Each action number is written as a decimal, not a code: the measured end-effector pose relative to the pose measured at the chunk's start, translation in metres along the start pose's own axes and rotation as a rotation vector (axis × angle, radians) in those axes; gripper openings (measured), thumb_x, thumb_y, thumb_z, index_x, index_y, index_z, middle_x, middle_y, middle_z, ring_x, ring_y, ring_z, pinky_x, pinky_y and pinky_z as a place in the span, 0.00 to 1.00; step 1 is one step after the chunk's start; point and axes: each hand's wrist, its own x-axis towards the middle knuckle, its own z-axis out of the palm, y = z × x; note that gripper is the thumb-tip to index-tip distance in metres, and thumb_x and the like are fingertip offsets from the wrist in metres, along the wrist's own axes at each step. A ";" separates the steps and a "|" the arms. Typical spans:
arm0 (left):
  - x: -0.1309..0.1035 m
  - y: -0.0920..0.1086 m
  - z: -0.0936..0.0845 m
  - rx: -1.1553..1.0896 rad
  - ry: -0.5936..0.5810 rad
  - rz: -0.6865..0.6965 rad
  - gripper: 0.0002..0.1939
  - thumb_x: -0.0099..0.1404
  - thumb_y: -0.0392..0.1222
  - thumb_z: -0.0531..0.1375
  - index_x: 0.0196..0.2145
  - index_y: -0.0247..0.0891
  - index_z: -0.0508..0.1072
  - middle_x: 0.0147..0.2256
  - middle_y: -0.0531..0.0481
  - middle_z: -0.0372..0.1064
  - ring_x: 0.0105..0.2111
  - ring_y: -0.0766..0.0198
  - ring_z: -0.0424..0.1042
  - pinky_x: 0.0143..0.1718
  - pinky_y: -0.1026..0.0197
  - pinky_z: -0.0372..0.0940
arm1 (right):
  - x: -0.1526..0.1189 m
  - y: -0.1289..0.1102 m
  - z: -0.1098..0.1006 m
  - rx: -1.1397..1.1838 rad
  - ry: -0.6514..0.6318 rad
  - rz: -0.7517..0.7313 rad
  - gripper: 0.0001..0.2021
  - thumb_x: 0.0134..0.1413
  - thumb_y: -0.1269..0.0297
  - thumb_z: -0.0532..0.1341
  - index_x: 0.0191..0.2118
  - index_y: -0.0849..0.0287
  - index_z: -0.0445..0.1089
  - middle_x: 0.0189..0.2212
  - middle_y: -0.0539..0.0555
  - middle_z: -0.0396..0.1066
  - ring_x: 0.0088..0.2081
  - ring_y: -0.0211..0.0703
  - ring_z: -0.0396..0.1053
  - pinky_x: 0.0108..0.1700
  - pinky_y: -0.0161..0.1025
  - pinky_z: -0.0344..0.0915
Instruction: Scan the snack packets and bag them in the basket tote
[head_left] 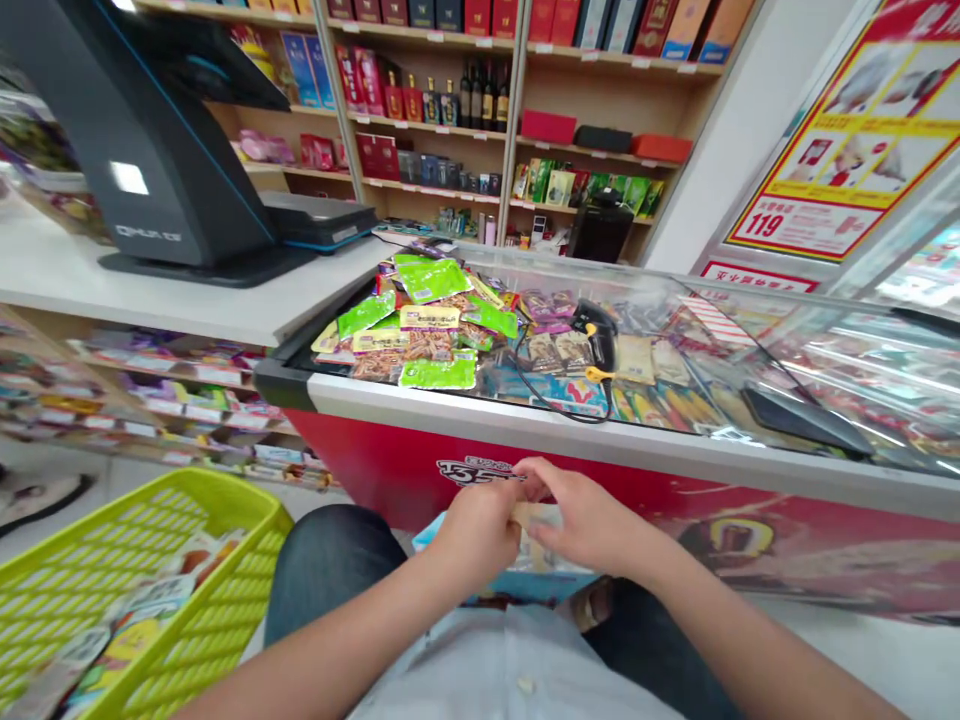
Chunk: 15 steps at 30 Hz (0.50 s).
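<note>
My left hand [484, 530] and my right hand [574, 515] meet in front of my lap, fingertips touching. Between them is a small pale, beige item [534, 516], partly covered by the fingers. Both hands are closed on it. Below them, between my knees, sits a light blue box or bag [551, 585], mostly hidden by my hands and shirt. A pile of green and brown snack packets [429, 330] lies on the left end of the glass-topped freezer [600, 440], beyond my hands.
A yellow-green basket [255, 500] holding long packets stands at the left. A black scanner [600, 340] with a cable lies on the freezer glass. A weighing machine [187, 180] stands on the white counter [247, 300]. Stocked shelves [431, 125] rise behind.
</note>
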 end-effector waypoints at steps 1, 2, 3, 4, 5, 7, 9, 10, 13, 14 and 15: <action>0.005 -0.006 0.014 0.019 -0.034 -0.016 0.16 0.48 0.28 0.52 0.33 0.37 0.72 0.32 0.47 0.74 0.34 0.59 0.72 0.33 0.63 0.62 | -0.002 0.015 0.012 -0.006 -0.028 0.026 0.30 0.43 0.73 0.62 0.56 0.58 0.58 0.46 0.58 0.69 0.47 0.47 0.68 0.49 0.42 0.62; 0.010 -0.013 0.029 0.043 -0.066 -0.028 0.16 0.49 0.28 0.52 0.35 0.36 0.72 0.33 0.46 0.74 0.35 0.58 0.73 0.36 0.61 0.63 | -0.002 0.030 0.025 -0.012 -0.039 0.060 0.33 0.41 0.74 0.62 0.57 0.59 0.56 0.49 0.59 0.68 0.49 0.48 0.67 0.50 0.42 0.61; 0.014 -0.019 0.043 0.068 -0.101 -0.036 0.16 0.49 0.29 0.52 0.35 0.36 0.72 0.34 0.45 0.75 0.36 0.57 0.73 0.38 0.59 0.63 | -0.003 0.045 0.041 -0.009 -0.040 0.093 0.34 0.40 0.75 0.62 0.57 0.60 0.57 0.50 0.61 0.67 0.50 0.50 0.66 0.50 0.42 0.61; 0.017 -0.025 0.057 0.093 -0.144 -0.036 0.16 0.50 0.29 0.52 0.36 0.35 0.72 0.35 0.43 0.75 0.37 0.56 0.73 0.41 0.58 0.63 | -0.002 0.059 0.057 0.002 -0.056 0.134 0.33 0.39 0.77 0.61 0.56 0.60 0.57 0.49 0.61 0.68 0.49 0.50 0.67 0.49 0.41 0.61; 0.019 -0.031 0.070 0.118 -0.195 -0.030 0.15 0.50 0.30 0.53 0.36 0.34 0.72 0.35 0.42 0.75 0.37 0.55 0.73 0.44 0.56 0.62 | -0.001 0.073 0.074 0.022 -0.066 0.199 0.31 0.39 0.79 0.59 0.54 0.59 0.59 0.46 0.59 0.71 0.47 0.49 0.69 0.46 0.39 0.63; 0.019 -0.047 0.095 0.153 -0.305 -0.026 0.14 0.51 0.31 0.53 0.36 0.33 0.73 0.36 0.40 0.74 0.39 0.54 0.72 0.48 0.53 0.60 | 0.001 0.098 0.108 0.044 -0.102 0.288 0.27 0.41 0.79 0.57 0.51 0.58 0.61 0.41 0.57 0.73 0.44 0.48 0.71 0.42 0.38 0.64; 0.013 -0.066 0.112 0.154 -0.376 -0.043 0.15 0.53 0.32 0.54 0.38 0.34 0.73 0.39 0.39 0.74 0.43 0.53 0.71 0.50 0.52 0.59 | 0.004 0.117 0.138 0.074 -0.154 0.292 0.24 0.41 0.78 0.58 0.49 0.59 0.64 0.41 0.57 0.73 0.44 0.49 0.71 0.42 0.38 0.64; 0.008 -0.077 0.117 0.150 -0.385 -0.074 0.17 0.53 0.33 0.54 0.41 0.34 0.72 0.42 0.39 0.73 0.45 0.52 0.70 0.51 0.52 0.59 | 0.006 0.124 0.152 0.085 -0.173 0.281 0.23 0.40 0.78 0.59 0.47 0.59 0.65 0.41 0.58 0.73 0.44 0.50 0.71 0.42 0.38 0.64; -0.019 -0.109 0.115 0.097 -0.368 -0.220 0.24 0.52 0.35 0.56 0.49 0.35 0.69 0.47 0.39 0.71 0.49 0.50 0.67 0.51 0.51 0.61 | 0.008 0.137 0.192 0.086 -0.167 0.289 0.19 0.37 0.78 0.59 0.40 0.57 0.69 0.39 0.55 0.74 0.42 0.50 0.72 0.41 0.39 0.64; -0.031 -0.119 0.109 0.060 -0.353 -0.258 0.24 0.52 0.36 0.57 0.49 0.36 0.69 0.46 0.40 0.71 0.48 0.51 0.68 0.50 0.52 0.62 | 0.009 0.139 0.204 0.100 -0.165 0.291 0.16 0.37 0.78 0.60 0.36 0.56 0.70 0.35 0.53 0.75 0.39 0.50 0.72 0.39 0.38 0.64; -0.045 -0.129 0.102 0.015 -0.324 -0.278 0.21 0.53 0.37 0.56 0.47 0.37 0.71 0.44 0.42 0.72 0.46 0.53 0.70 0.49 0.54 0.64 | 0.010 0.140 0.216 0.132 -0.183 0.282 0.12 0.37 0.77 0.61 0.32 0.57 0.70 0.31 0.51 0.74 0.36 0.49 0.72 0.36 0.38 0.64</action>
